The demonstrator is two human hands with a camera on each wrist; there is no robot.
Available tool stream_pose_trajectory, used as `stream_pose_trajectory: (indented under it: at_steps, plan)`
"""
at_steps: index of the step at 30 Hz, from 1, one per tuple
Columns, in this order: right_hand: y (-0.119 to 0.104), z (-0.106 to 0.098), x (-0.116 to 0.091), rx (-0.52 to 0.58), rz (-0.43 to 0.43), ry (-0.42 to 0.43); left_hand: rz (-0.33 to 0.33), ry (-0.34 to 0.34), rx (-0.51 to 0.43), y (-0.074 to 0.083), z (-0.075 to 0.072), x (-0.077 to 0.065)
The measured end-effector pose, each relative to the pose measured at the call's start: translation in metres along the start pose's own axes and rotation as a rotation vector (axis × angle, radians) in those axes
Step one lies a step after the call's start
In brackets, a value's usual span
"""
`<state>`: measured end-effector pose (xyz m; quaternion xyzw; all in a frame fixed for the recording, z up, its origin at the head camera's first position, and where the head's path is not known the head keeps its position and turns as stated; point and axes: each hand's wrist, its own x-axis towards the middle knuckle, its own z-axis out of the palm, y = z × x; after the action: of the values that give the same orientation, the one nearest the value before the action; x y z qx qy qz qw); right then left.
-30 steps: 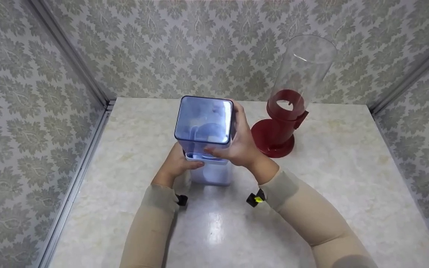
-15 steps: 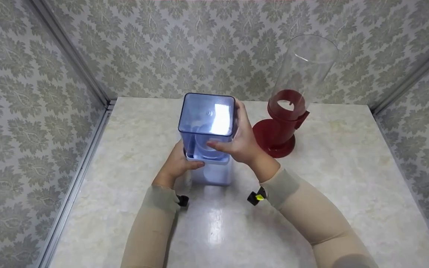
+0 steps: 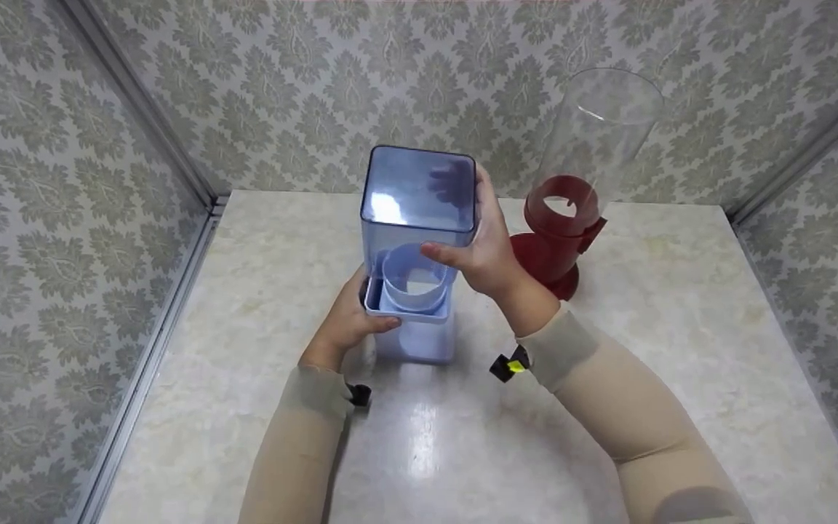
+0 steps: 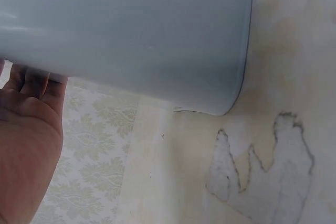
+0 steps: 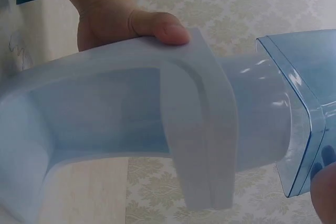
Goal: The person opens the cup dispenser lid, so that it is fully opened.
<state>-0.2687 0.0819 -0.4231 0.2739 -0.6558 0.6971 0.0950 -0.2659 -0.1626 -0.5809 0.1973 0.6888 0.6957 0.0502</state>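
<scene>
A pale blue dispenser base [image 3: 415, 340] stands upright on the table, its round collar [image 5: 257, 114] sticking up out of the square top. My left hand [image 3: 346, 314] grips this top from the left, thumb over the front rim; its fingers go behind the base in the left wrist view. Above the collar is a see-through blue square container [image 3: 419, 188], closed end up. My right hand [image 3: 488, 244] holds the container by its right side, thumb across the front. In the right wrist view the container's rim [image 5: 302, 111] is lifted past most of the collar.
Behind my right hand stands a red dispenser stand [image 3: 553, 266] carrying a tall clear cylinder [image 3: 601, 138]. The marbled table [image 3: 681, 349] runs up to patterned wall panels [image 3: 302, 87] at the back and sides.
My right hand has raised the blue container up and slightly right, so the collar beneath shows more and more. My left hand stays on the base, which has not moved.
</scene>
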Motion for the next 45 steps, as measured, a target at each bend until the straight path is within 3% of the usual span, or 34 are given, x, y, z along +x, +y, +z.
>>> stream_pose_trajectory:
  at_steps: [8,16,26,37,45]
  plan:
    - [-0.002,-0.014,0.027,-0.007,-0.014,0.044,-0.005,0.026,-0.036,0.002,-0.001,-0.002]
    - [0.012,-0.026,0.047,0.05,-0.036,0.044,-0.021,0.036,-0.039,0.001,-0.001,-0.001]
    - [0.039,-0.038,0.05,-0.082,0.051,0.065,-0.027,0.048,0.002,0.003,-0.001,0.0]
    - [0.071,-0.041,0.047,-0.1,0.198,0.062,-0.013,0.053,-0.013,0.005,-0.002,0.002]
    - [0.102,-0.039,0.032,-0.153,0.293,0.062,-0.027,0.045,-0.002,-0.003,0.0,-0.007]
